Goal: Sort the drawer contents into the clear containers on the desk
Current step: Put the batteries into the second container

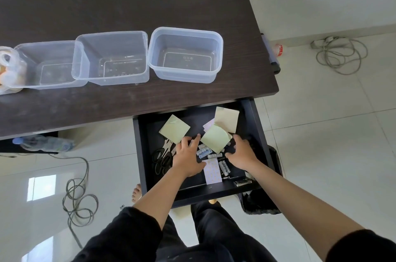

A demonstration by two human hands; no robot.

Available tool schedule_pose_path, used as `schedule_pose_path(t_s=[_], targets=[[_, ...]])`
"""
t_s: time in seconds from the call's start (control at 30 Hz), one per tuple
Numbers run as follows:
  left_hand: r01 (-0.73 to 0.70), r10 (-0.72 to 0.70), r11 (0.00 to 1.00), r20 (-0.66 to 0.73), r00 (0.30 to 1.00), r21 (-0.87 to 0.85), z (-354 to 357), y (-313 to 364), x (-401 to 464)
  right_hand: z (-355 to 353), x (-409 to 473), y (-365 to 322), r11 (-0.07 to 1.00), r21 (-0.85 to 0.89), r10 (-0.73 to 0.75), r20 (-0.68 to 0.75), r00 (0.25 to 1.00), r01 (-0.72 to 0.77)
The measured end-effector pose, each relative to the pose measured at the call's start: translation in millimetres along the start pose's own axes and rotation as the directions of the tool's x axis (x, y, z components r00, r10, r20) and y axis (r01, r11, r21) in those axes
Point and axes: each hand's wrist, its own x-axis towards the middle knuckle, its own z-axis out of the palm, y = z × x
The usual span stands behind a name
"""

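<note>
below the bench (128, 98) edge, the open drawer (255, 124) holds both hands: left hand (187, 157) with fingers curled over batteries (204, 152) and the edge of a green sticky note (215, 138), right hand (242, 154) spread and bent over the drawer floor; whether either actually grips anything cannot be told. scissors (162, 159) lie partly hidden under the left hand. three clear containers (185, 54) stand in a row on the bench, a fourth item at far left cut off.
</note>
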Motion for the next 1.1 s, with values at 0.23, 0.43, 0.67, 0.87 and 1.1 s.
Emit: schedule_pose_path(t_s=[0.23, 0.43, 0.67, 0.87, 1.1], targets=[[0.090, -0.091, 0.983, 0.003, 0.996, -0.158, -1.2, 0.3, 7.9, 2.0, 11.6, -2.1, 0.983, 0.140, -0.118, -0.010, 0.993, 0.118], [0.048, -0.135, 0.921, -0.199, 0.971, -0.387, -2.5, 8.0, 7.9, 12.5, 12.7, -6.9, 0.989, 0.079, -0.118, -0.134, 0.984, 0.129], [0.031, -0.214, 0.820, -0.255, 0.943, -0.571, -19.3, 11.7, 18.0, 8.6, 13.1, -19.4, 0.972, 0.097, -0.199, -0.131, 0.971, 0.213], [0.091, -0.289, 0.715, -0.175, 0.941, -0.693, -19.1, 4.2, 10.5, 13.1, 9.5, -11.4, 0.947, -0.227, -0.230, 0.018, 0.973, 0.228], [0.115, -0.144, 0.933, -0.062, 0.988, -0.342, 3.5, -3.9, -2.2, 11.6, 5.1, -14.1, 0.898, -0.351, -0.231, 0.134, 0.964, 0.264]])
